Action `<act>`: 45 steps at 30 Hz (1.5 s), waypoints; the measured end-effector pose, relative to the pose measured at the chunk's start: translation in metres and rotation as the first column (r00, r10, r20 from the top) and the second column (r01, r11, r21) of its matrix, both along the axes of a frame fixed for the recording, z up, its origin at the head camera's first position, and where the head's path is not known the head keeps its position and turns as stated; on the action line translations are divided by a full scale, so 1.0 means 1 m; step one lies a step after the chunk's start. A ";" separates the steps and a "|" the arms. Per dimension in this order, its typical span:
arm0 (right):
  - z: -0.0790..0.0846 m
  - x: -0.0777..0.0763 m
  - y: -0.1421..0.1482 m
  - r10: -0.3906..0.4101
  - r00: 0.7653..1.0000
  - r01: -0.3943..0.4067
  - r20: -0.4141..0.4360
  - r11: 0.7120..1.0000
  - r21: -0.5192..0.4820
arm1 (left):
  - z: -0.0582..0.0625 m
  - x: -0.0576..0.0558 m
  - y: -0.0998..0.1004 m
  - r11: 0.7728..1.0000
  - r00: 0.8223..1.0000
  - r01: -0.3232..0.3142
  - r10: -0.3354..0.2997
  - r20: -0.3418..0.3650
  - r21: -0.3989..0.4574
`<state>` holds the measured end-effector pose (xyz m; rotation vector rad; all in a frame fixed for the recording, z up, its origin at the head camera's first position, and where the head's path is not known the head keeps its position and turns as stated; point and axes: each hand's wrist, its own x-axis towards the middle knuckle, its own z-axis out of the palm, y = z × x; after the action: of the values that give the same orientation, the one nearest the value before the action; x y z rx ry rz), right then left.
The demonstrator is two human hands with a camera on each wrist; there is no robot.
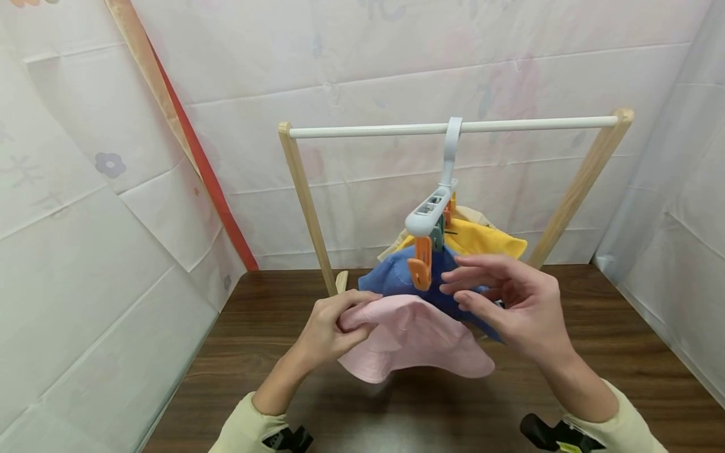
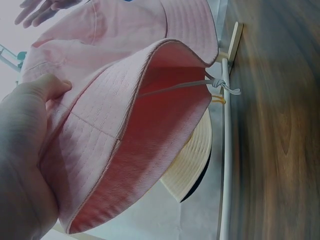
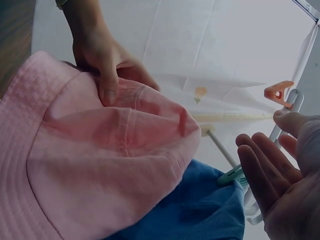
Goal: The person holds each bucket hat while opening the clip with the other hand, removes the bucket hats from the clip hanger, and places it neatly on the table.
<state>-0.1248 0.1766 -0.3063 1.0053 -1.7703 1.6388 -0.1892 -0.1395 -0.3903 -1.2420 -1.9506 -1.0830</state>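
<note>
My left hand (image 1: 323, 330) pinches a pink bucket hat (image 1: 416, 343) by its left side, thumb on the outside of the cloth. The hat is held off the table, in front of a white clip hanger (image 1: 427, 217). An orange clip (image 1: 420, 264) at the hanger's near end holds nothing. My right hand (image 1: 515, 305) is close to that clip on the right, fingers loosely bent and nothing in them. Behind the pink hat hangs a blue hat (image 1: 387, 274), caught by a green clip (image 3: 232, 175). The left wrist view shows a white cord (image 2: 190, 85) at the pink hat's opening.
A yellow hat (image 1: 487, 239) and a cream hat (image 2: 192, 160) hang farther back on the same hanger. The hanger hooks over the white bar (image 1: 368, 131) of a rack with wooden legs (image 1: 308, 207). Beneath is a dark wooden table (image 1: 238, 371), with white sheeting (image 1: 255, 82) around it.
</note>
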 end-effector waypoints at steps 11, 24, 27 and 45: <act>-0.001 -0.004 0.007 -0.017 0.999 0.014 -0.033 0.997 -0.081 | 0.000 0.000 -0.004 1.000 0.999 -0.014 0.014 0.033 0.001; -0.003 -0.007 0.016 -0.039 0.999 0.037 -0.032 0.995 -0.088 | 0.000 -0.002 -0.009 1.000 1.000 -0.007 0.007 0.006 0.008; -0.003 -0.007 0.018 -0.034 0.999 0.032 -0.023 0.995 -0.099 | 0.000 -0.002 -0.010 1.000 1.000 -0.013 0.013 0.001 0.004; -0.003 -0.007 0.026 -0.071 0.997 0.073 0.040 0.997 -0.039 | -0.001 -0.001 -0.017 1.000 1.000 -0.029 0.029 0.010 0.010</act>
<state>-0.1318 0.2022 -0.3093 0.8873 -1.7705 1.6525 -0.1904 -0.1570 -0.3909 -1.2019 -1.9623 -1.0851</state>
